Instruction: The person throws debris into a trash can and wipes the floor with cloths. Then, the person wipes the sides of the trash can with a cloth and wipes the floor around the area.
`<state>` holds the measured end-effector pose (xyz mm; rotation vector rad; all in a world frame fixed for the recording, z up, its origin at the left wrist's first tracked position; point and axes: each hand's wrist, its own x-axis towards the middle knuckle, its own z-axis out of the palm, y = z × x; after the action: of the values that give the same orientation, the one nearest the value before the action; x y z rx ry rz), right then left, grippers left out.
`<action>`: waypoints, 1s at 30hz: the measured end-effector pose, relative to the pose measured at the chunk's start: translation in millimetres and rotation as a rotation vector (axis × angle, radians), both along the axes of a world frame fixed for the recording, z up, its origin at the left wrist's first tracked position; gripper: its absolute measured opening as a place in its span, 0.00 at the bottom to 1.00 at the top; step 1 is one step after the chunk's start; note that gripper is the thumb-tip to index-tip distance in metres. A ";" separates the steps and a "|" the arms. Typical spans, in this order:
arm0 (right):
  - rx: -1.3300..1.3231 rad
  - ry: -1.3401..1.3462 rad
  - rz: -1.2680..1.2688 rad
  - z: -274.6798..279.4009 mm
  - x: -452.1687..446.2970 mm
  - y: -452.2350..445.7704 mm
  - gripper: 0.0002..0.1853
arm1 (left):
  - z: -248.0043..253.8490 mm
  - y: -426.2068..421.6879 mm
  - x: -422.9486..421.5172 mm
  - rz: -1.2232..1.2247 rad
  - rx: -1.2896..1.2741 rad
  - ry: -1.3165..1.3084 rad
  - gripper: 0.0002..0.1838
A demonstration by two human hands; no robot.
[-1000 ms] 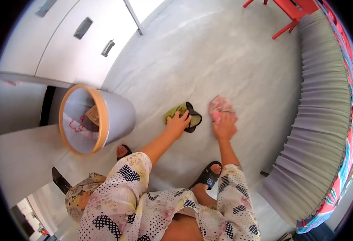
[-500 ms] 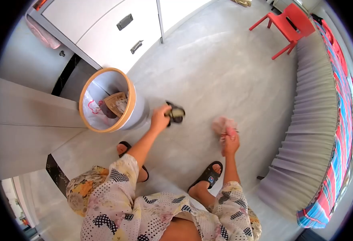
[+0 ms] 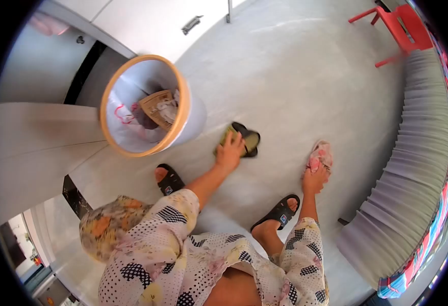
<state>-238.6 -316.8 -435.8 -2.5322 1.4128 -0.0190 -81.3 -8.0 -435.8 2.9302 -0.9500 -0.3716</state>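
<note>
My left hand [image 3: 230, 153] lies over the heel part of a green and black slipper [image 3: 252, 138] on the grey floor, its fingers curled onto the green sole. To the right, my right hand [image 3: 315, 179] grips the near end of a pink patterned slipper [image 3: 322, 154], which also rests on the floor. The undersides of both slippers are hidden.
A grey bin [image 3: 196, 120] with an orange rim and rubbish inside stands left of my hands, beside white drawers [image 3: 157, 25]. My feet wear black sandals [image 3: 284, 213]. A red chair [image 3: 405, 30] is at the upper right, above a bed with a pleated grey skirt [image 3: 412, 153].
Both hands shifted with the slippers; the left one turned the green and black slipper flatter on the floor, and the right one moved rightward with the pink slipper. The view also shifted.
</note>
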 end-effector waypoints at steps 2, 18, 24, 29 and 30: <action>0.054 0.027 0.002 6.4 0.8 14.0 0.34 | 7.8 7.5 -21.2 -0.031 -0.116 0.086 0.31; 0.126 -0.024 0.206 26.7 -4.1 150.1 0.31 | -7.7 132.4 -35.6 0.357 -0.233 -0.042 0.30; 0.384 -0.325 0.155 22.6 2.6 176.0 0.25 | 1.2 28.7 -39.7 0.173 -0.460 0.218 0.30; 0.663 -0.712 -0.363 24.3 -31.1 67.7 0.22 | -9.3 16.6 25.3 0.207 -0.714 0.262 0.27; 0.644 -0.720 -0.342 28.3 -40.8 48.9 0.27 | 1.3 19.8 38.6 0.244 -0.575 0.249 0.27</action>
<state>-279.4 -267.9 -407.5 -1.5160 1.2467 -0.4163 -42.7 11.8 -434.5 2.3668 -0.5406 -0.3640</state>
